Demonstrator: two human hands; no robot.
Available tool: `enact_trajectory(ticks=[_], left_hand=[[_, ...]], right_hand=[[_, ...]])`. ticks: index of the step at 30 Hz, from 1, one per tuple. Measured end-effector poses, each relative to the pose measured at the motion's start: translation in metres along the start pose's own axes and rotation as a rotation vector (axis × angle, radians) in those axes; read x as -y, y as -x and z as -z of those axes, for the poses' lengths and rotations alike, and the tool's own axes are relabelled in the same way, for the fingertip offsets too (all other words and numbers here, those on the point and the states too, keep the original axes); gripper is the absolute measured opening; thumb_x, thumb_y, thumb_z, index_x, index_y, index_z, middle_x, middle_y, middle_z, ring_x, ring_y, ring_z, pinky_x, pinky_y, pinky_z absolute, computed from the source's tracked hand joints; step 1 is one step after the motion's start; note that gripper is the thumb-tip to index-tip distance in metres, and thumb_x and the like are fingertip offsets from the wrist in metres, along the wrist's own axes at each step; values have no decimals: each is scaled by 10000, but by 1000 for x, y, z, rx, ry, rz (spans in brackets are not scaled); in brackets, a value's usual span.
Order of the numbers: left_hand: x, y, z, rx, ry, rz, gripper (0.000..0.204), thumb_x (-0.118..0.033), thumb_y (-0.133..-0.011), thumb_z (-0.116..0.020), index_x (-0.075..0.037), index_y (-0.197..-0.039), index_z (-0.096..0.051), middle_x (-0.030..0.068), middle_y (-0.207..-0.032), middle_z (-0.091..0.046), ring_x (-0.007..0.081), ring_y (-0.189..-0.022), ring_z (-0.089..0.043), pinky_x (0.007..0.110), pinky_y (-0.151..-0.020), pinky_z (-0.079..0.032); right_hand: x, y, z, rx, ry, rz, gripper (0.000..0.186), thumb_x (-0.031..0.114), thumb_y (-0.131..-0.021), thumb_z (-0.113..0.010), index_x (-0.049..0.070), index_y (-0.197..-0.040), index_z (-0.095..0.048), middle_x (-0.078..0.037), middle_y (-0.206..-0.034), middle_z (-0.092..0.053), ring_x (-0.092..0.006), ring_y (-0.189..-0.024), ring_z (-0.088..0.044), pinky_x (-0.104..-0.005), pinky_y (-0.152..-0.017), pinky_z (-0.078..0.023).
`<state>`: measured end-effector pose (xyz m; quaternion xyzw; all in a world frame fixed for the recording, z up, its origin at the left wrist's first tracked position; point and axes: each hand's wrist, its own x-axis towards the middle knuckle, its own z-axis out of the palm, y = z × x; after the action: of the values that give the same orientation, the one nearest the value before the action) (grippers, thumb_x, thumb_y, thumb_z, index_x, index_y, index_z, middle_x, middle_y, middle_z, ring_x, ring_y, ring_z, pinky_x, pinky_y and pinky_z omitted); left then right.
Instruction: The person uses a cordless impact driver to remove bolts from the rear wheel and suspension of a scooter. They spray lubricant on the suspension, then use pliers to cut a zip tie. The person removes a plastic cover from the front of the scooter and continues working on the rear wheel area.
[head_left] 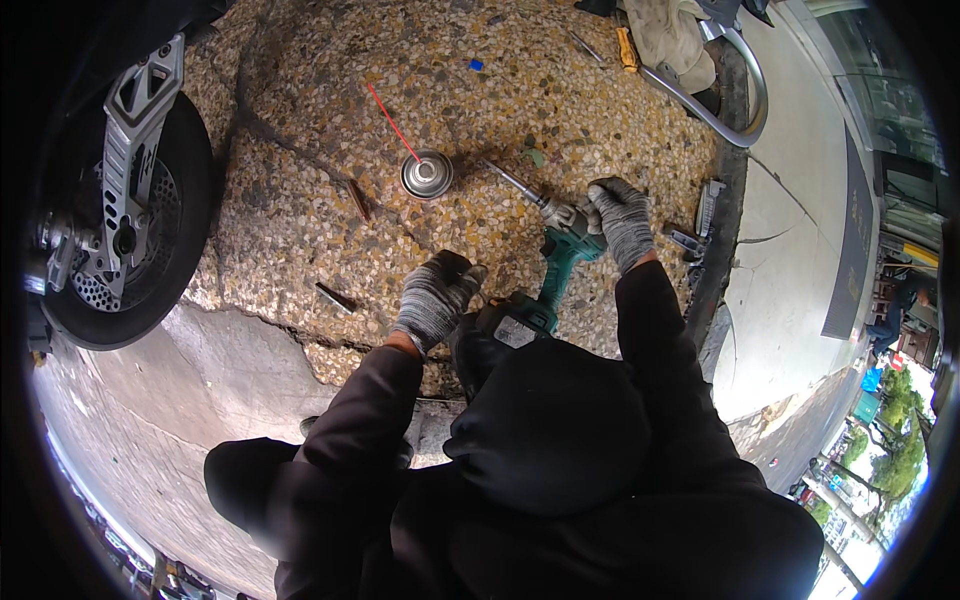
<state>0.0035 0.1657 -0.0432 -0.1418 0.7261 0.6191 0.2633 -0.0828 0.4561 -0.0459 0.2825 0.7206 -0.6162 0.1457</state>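
A teal cordless drill [558, 265] with a black battery base and a long silver bit [515, 183] is in front of me, the bit pointing far left. My right hand [620, 218], in a grey knit glove, is closed against the drill's head with fingertips on it. My left hand [437, 295], in a matching glove with dark fingers, is closed left of the battery. Its thumb and fingers come together, but what they hold is too small to make out. Beyond it stands a spray can [427, 175] with a red straw [393, 122].
At left is a wheel [190, 225] with a disc brake. On the pebbled ground lie a rusty metal piece [358, 200], a dark metal tube [335, 297] and a blue scrap [476, 65]. Far right are a screwdriver [627, 48], a curved metal tube [757, 95] and a cloth [668, 45].
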Motion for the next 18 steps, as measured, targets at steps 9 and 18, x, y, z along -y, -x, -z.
enact_trajectory(ticks=[9,18], left_hand=[[78,18,71,-586,68,194,178,-183,-889,-643,-9,-885,-606,69,-738,-643,172,-653,-591,311,-635,-472],[100,43,114,-1072,-523,403,536,-349,-783,-741,37,-1104,-553,221,-1005,-623,355,-920,-596,417,-799,-480]], right_hand=[[-53,-119,83,-373,867,181,304,311,-835,-674,49,-990,-669,-165,-899,-699,-340,-841,-655,-430,-738,-501],[-110,47,20,-271,361,206,289,292,-840,-740,51,-846,-581,4,-729,-574,-106,-680,-482,-294,-657,-439]])
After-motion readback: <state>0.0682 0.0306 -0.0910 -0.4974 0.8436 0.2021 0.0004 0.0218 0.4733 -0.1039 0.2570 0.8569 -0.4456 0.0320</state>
